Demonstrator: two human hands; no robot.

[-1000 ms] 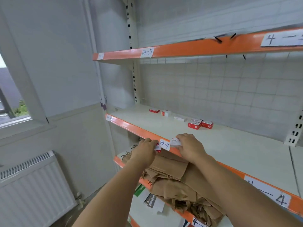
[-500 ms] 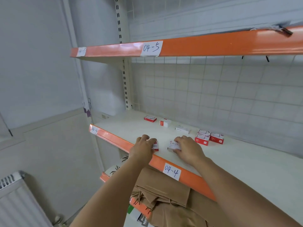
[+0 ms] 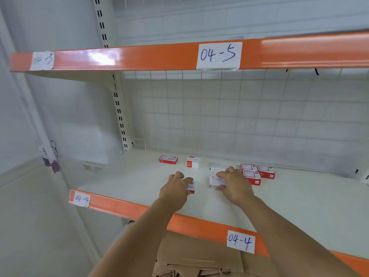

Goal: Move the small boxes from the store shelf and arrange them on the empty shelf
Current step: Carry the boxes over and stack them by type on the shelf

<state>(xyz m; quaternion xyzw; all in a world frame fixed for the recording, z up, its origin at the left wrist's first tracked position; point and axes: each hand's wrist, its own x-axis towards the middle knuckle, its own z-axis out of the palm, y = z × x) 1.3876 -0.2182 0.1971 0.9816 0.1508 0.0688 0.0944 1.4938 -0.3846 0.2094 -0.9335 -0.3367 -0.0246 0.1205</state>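
Note:
Both my hands reach over the cream shelf point(image 3: 299, 206) labelled 04-4. My left hand point(image 3: 176, 187) grips a small red and white box point(image 3: 191, 187) just above or on the shelf surface. My right hand point(image 3: 234, 184) holds a white staples box point(image 3: 216, 181) flat on the shelf. Behind them, near the wire grid back, lie a red and white box point(image 3: 168, 159), another standing one point(image 3: 192, 162), a white box point(image 3: 216, 166), and a cluster of three red and white boxes point(image 3: 257, 172).
An orange-edged shelf labelled 04-5 point(image 3: 218, 54) hangs overhead. Brown paper bags point(image 3: 197, 254) are piled on the shelf below. A slotted upright post point(image 3: 119, 108) stands at the back left, with a grey wall point(image 3: 50, 116) beyond.
Both hands rose from the shelf's orange front edge and moved forward over the shelf surface, carrying their boxes toward the back row. The view tilted upward and closer.

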